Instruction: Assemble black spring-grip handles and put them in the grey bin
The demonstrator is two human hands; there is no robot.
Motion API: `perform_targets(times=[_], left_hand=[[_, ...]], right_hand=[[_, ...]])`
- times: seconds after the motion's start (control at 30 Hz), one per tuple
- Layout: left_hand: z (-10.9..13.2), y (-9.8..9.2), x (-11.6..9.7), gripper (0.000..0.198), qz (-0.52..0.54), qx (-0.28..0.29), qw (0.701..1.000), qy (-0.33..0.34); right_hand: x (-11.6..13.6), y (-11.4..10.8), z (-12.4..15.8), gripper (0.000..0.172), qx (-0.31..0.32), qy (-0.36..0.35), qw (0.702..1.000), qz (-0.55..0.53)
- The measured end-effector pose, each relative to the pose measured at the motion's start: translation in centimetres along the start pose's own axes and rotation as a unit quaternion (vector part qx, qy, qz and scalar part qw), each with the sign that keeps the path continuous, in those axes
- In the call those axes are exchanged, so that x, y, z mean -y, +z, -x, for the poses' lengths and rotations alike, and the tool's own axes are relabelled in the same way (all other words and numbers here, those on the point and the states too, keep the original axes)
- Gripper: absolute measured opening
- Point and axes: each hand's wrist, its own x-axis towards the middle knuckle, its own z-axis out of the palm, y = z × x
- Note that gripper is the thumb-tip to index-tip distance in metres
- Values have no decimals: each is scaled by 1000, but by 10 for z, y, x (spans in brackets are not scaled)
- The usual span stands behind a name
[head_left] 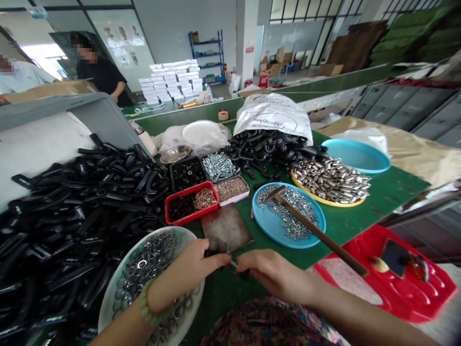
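My left hand (196, 259) is closed around a dark plastic part (217, 245), with the thumb pointing toward the right hand. Almost touching it, my right hand (268, 269) has its fingers pinched together. A small, light, thin piece (234, 263) shows at its fingertips; too little is visible to name it. Just beyond the hands lies a flat metal plate (230, 226). Under my left forearm is a white basin (108, 293) of metal rings. A hammer (306, 221) rests across a blue tray (257, 218) of small metal nuts, to the right of the plate.
Black plastic handles (90, 202) are heaped at left. A red box (167, 218), a screw tray (220, 166) and a box of small rivets (234, 190) stand ahead. Metal sleeves (331, 178) fill a yellow tray. A red stool (432, 288) is at right; co-workers stand far left.
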Motion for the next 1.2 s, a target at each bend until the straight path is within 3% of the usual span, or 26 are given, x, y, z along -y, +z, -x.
perform_targets(times=[0.03, 0.1, 0.2, 0.27, 0.33, 0.4, 0.43, 0.53, 0.6, 0.73, 0.83, 1.0, 1.13, 1.2], left_hand=[[0, 0, 0, 21, 11, 1, 1000, 9], [0, 3, 0, 15, 1, -48, 994, 94], [0, 8, 1, 14, -46, -153, 958, 238], [-2, 10, 3, 20, -43, -188, 953, 231], [-6, 9, 5, 24, 11, -158, 977, 139], [-10, 8, 6, 30, 86, -82, 993, 22], [-12, 8, 6, 35, 118, -44, 992, -27], [-16, 7, 2, 31, 177, 1, 980, -95], [-16, 7, -3, 24, 190, 1, 978, -80], [-13, 9, -7, 19, 165, 2, 986, 2], [-10, 11, -5, 24, 117, 1, 991, 58], [-9, 9, -2, 24, -8, -48, 986, 158], [-6, 4, -2, 22, -120, -85, 952, 268], [-5, 4, -2, 19, -161, -98, 935, 299]], right_hand=[[-2, 0, 1, 15, 0, 4, 1000, -21], [-10, 4, 0, 18, 2, 25, 986, -165], [-24, 11, -3, 34, 19, 84, 921, -380], [-27, 11, -4, 37, 4, 82, 915, -394], [-22, 5, -5, 25, -34, 37, 952, -303], [-13, -5, -4, 12, -59, -15, 992, -112], [-8, -10, -3, 10, -59, -36, 998, 1], [0, -20, 0, 19, -29, -81, 964, 251], [0, -20, 1, 20, -25, -87, 957, 276], [-8, -9, 2, 10, -26, -25, 996, 81], [-13, -3, 1, 11, -15, -1, 996, -83], [-23, -1, -1, 18, -21, 34, 955, -293], [-35, 2, -2, 35, -15, 108, 890, -443], [-37, 4, -1, 37, -16, 122, 884, -451]])
